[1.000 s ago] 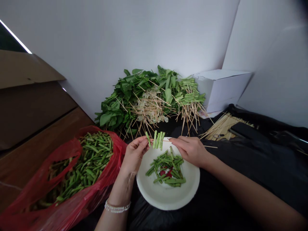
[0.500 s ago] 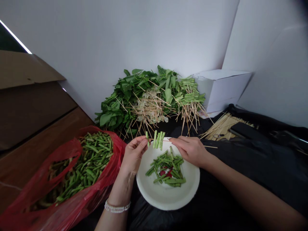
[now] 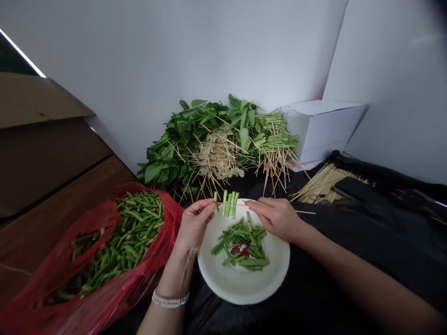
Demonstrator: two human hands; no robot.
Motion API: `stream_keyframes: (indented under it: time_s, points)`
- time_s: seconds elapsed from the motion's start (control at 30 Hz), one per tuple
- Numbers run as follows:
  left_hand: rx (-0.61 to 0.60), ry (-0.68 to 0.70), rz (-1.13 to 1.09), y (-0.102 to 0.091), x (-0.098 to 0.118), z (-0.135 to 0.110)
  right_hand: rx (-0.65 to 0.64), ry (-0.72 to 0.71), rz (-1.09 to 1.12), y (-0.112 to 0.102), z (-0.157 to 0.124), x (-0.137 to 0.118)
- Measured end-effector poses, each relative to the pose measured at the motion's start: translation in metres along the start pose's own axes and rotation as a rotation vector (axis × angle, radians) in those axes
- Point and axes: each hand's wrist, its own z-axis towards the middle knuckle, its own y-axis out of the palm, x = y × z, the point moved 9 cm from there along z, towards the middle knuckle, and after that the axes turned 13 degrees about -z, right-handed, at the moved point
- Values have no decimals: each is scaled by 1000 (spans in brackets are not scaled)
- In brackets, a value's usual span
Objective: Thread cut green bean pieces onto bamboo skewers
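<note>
Green bean pieces (image 3: 229,204), threaded crosswise on a thin bamboo skewer (image 3: 268,207): being held how?

Pinched from both sides, just above the far rim of the plate. Left hand (image 3: 194,224) closing thumb and fingertips on the skewer's left end, one more piece standing right at those fingertips. Right hand (image 3: 275,218) gripping the shaft, its tail poking out past the knuckles.

Beneath the hands?

Round white plate (image 3: 244,291) resting directly under both, a loose heap of cut green pieces (image 3: 240,249) lying in its middle, something red showing among them. Pale beaded bracelet (image 3: 170,301) circling the left wrist.

Left of the left hand?

Red plastic bag (image 3: 45,288) slumping open, bulging with more cut green pieces (image 3: 129,237), and sitting on a brown wooden surface (image 3: 70,200).

Ahead of the hands?

Leafy green bunch (image 3: 181,135) leaning against a white wall, tangled skewers (image 3: 218,158) lying over it, loaded skewers (image 3: 275,139) stacking up just beside it, white cardboard box (image 3: 321,130) standing farther right.

Right of the right hand?

Black plastic sheet (image 3: 349,260) stretching away beneath the forearm, bare skewers (image 3: 324,184) lying in a bundle ahead of it.
</note>
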Motion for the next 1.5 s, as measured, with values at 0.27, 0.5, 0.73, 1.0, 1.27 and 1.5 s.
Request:
stream_keyframes:
  time_s: [0.27, 0.5, 0.73, 1.0, 1.27, 1.5]
  points:
    - [21, 79, 179, -2, 7, -2, -46, 7, 38, 6, -1, 1]
    - [-10, -5, 76, 4, 0, -3, -19, 30, 65, 4, -1, 3]
    - [9, -56, 90, 4, -1, -4, -21, 7, 72, 5, -1, 1]
    - [18, -78, 126, 1, -5, -5, -52, 4, 88, 8, -2, 1]
    - [5, -100, 154, 3, -9, -6, -68, -16, 107, 9, -1, -1]
    - [-50, -70, 175, 10, -11, -7, -52, 25, 110, 7, -1, 2]
